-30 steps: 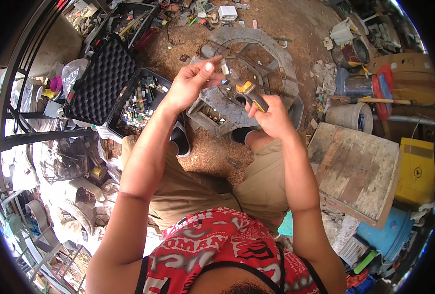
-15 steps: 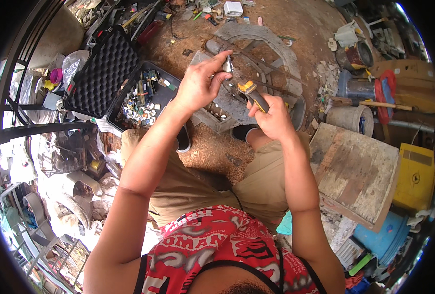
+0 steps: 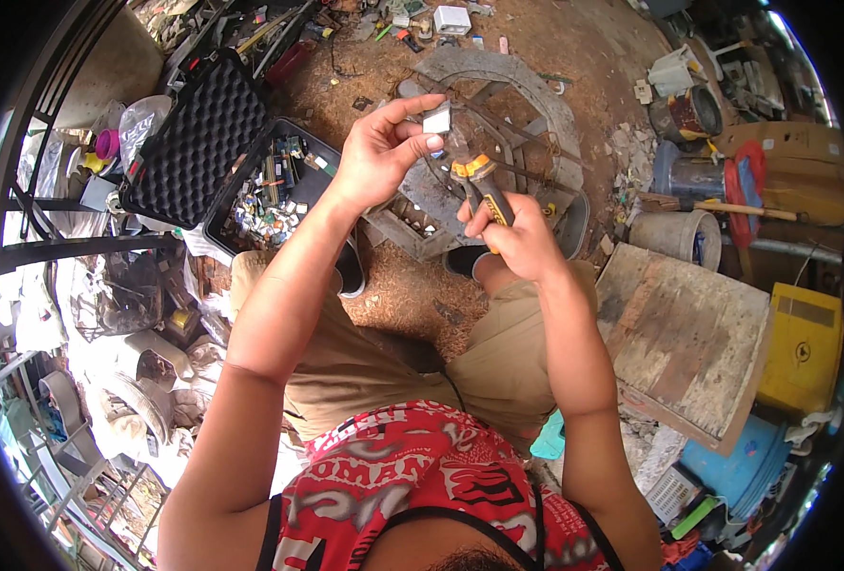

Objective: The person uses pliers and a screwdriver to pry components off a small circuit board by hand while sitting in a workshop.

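Observation:
My left hand (image 3: 384, 147) pinches a small flat piece with a bright silver-white face (image 3: 437, 119) between thumb and fingers. What kind of piece it is I cannot make out. Just to its right, my right hand (image 3: 522, 233) is wrapped around the dark and yellow handles of a pair of pliers (image 3: 479, 186). The head of the pliers points up toward the piece, with a gap between them. Both hands hover over a grey metal frame (image 3: 560, 124) on the ground in front of my feet.
To the left an opened black case has a foam-lined lid (image 3: 198, 138) and a tray (image 3: 322, 152) with many small electronic parts. A worn wooden board (image 3: 679, 333) lies at the right, beside a yellow box (image 3: 803, 347) and a blue container (image 3: 741, 466). A white bucket (image 3: 679, 238) stands farther off.
The piece in my left hand has turned so its bright flat face shows. My right hand has moved slightly left and down, bringing the pliers more upright.

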Tool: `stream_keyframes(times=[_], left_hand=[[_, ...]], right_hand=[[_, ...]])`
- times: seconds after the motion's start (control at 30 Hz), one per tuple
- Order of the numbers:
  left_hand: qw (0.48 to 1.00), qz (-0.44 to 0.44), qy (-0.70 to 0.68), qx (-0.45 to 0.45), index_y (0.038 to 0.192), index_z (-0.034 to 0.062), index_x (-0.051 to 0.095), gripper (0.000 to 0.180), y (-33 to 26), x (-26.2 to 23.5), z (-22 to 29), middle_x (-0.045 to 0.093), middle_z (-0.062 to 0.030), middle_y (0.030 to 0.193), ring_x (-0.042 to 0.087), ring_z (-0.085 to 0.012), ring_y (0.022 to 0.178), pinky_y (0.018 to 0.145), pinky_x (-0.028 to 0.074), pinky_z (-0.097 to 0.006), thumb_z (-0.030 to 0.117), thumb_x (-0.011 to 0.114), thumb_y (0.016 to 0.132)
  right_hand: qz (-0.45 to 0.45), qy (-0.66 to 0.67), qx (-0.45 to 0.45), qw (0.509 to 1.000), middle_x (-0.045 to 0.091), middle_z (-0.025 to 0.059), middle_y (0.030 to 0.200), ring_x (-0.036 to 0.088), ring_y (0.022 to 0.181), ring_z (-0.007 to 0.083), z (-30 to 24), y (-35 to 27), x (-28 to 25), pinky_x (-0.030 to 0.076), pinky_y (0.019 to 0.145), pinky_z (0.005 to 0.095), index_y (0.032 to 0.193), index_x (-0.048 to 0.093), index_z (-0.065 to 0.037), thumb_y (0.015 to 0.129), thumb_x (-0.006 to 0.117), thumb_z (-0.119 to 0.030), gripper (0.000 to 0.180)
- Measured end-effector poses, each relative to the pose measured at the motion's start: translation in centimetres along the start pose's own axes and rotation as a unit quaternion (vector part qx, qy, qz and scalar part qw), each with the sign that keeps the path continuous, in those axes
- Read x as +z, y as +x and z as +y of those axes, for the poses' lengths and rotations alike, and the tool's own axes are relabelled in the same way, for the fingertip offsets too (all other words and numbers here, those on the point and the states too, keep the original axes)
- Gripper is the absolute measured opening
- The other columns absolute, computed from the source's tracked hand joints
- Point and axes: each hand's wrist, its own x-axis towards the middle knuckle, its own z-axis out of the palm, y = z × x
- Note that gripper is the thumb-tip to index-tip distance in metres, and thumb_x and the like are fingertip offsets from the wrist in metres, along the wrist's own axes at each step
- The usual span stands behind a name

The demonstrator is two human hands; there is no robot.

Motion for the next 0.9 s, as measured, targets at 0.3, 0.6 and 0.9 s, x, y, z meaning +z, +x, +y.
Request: stream_keyframes(times=[0.3,0.6,0.9], left_hand=[[0.959,-0.249,-0.090,-0.097,0.133,0.0017,0.058,0.040,-0.3,-1.5,2.4,0.067,-0.0009,0.106,0.061,-0.0080,0.096,0.090,0.049,-0.024,0.015,0.064,0.095],[0.945,-0.302,-0.071,-0.105,0.130,-0.0004,0.059,0.038,-0.4,-1.7,1.8,0.069,-0.0044,0.111,0.063,-0.0096,0.099,0.092,0.050,-0.026,0.012,0.065,0.094],[0.945,-0.308,-0.032,-0.107,0.130,-0.0045,0.058,0.047,-0.4,-2.0,1.8,0.069,-0.0066,0.112,0.064,-0.0116,0.098,0.090,0.050,-0.028,0.016,0.071,0.089]], right_hand=[[0.061,-0.639,-0.250,0.725,0.058,0.0104,0.131,0.055,0.116,0.0312,-10.0,-3.1,-4.9,0.043,0.099,0.0446,0.096,0.068,0.000,0.066,0.062,0.001,0.030],[-0.023,-0.670,-0.273,0.690,0.054,0.0083,0.136,0.052,0.122,0.0303,-12.8,-2.6,-4.2,0.040,0.102,0.0462,0.096,0.068,-0.002,0.061,0.064,0.004,0.035],[-0.041,-0.688,-0.272,0.671,0.057,0.0082,0.129,0.054,0.118,0.0296,-13.4,-2.1,-4.0,0.041,0.100,0.0449,0.093,0.068,-0.001,0.062,0.066,0.001,0.031]])
